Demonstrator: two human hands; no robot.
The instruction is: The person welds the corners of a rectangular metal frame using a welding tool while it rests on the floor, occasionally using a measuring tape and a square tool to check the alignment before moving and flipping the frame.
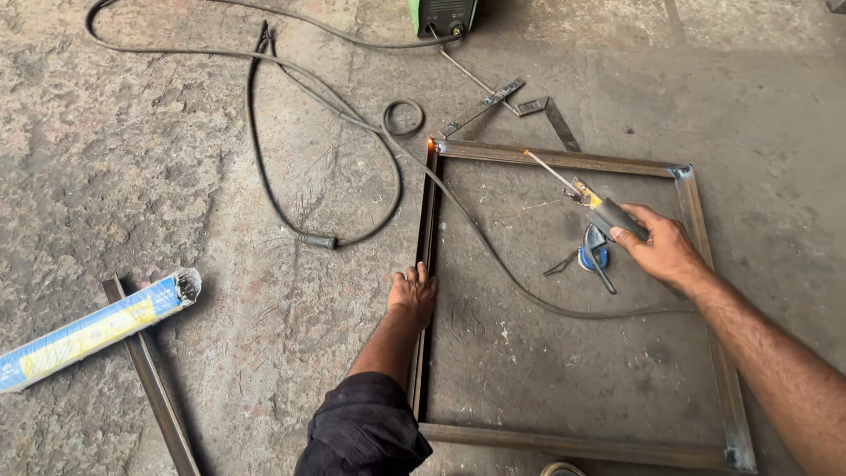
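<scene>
A square frame of angle iron (564,159) lies flat on the concrete floor. Its far left corner (431,143) glows orange. My left hand (411,293) rests palm down on the frame's left bar. My right hand (663,248) is raised over the frame and grips a welding electrode holder (610,211), with a thin rod (551,171) pointing up and left toward that glowing corner. The holder's black cable (493,256) crosses the inside of the frame.
A green welding machine (442,14) stands at the top edge, its cables looping over the floor. A small blue object with a dark hand tool (594,252) lies inside the frame. A blue and yellow electrode packet (92,328) and a loose steel bar (154,388) lie left.
</scene>
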